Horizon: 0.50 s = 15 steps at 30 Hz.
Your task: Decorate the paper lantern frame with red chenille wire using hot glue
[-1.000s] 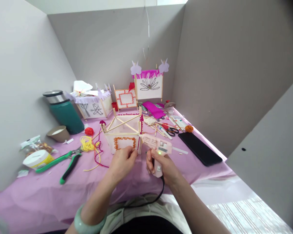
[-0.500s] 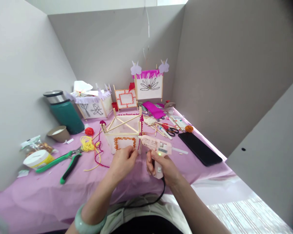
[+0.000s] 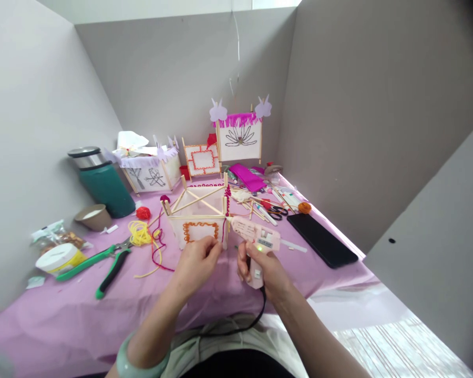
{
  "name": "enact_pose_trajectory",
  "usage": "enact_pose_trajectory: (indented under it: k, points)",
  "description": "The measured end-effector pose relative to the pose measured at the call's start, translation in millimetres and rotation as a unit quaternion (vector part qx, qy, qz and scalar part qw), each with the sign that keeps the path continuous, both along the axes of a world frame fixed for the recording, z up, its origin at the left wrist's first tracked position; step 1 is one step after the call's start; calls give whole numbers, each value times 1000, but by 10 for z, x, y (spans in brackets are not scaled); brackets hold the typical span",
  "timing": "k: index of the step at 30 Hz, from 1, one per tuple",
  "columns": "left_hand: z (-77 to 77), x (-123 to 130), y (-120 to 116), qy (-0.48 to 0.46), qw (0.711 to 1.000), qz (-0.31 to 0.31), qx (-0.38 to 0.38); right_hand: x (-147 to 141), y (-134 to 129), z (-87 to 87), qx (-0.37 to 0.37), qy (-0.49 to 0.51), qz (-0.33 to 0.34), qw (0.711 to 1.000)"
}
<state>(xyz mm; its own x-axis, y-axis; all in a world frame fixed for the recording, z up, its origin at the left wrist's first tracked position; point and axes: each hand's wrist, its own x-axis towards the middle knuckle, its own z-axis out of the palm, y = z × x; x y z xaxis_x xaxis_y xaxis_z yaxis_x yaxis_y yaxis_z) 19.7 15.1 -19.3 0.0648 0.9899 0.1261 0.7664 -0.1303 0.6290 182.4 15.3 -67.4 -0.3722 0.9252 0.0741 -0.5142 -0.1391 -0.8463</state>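
My right hand (image 3: 270, 268) is wrapped around the handle of a pale pink glue gun (image 3: 270, 239), with a lit green light and a glue stick (image 3: 295, 245) jutting from its back. The nozzle points left, close to the near right corner of a stick-and-paper box frame (image 3: 197, 216). At that corner post my left hand (image 3: 201, 260) is closed in a pinch on a strand of dark magenta yarn (image 3: 223, 229), which runs up to the post. Coiled magenta trim covers the post behind. Orange squiggly yarn (image 3: 201, 224) decorates the front panel.
Left lie green-handled pliers (image 3: 116, 265), yellow yarn (image 3: 140, 232), a red yarn ball (image 3: 143, 212) and a teal bottle (image 3: 108, 191). Right are a black phone (image 3: 321, 239), scissors (image 3: 278, 212) and loose sticks. Decorated panels (image 3: 240, 149) stand behind. A black cord (image 3: 240, 329) hangs from the glue gun.
The glue gun has shifted slightly right, its back end tilting a little lower. My left hand keeps its pinch at the corner, almost unmoved.
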Motion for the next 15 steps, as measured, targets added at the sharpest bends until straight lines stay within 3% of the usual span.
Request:
enact_pose_trajectory:
  k: [4,9,15]
  points:
    - [98,-93,-64,11,999,-15,31,30,-56,-39,50,-78,-18,996]
    - [321,-193,-102,49,991,-9,123,23,-168,-40,120,-237,-91,960]
    - [523,-210,-18,53,981,9,185,-17,-156,-65,113,-242,-136,954]
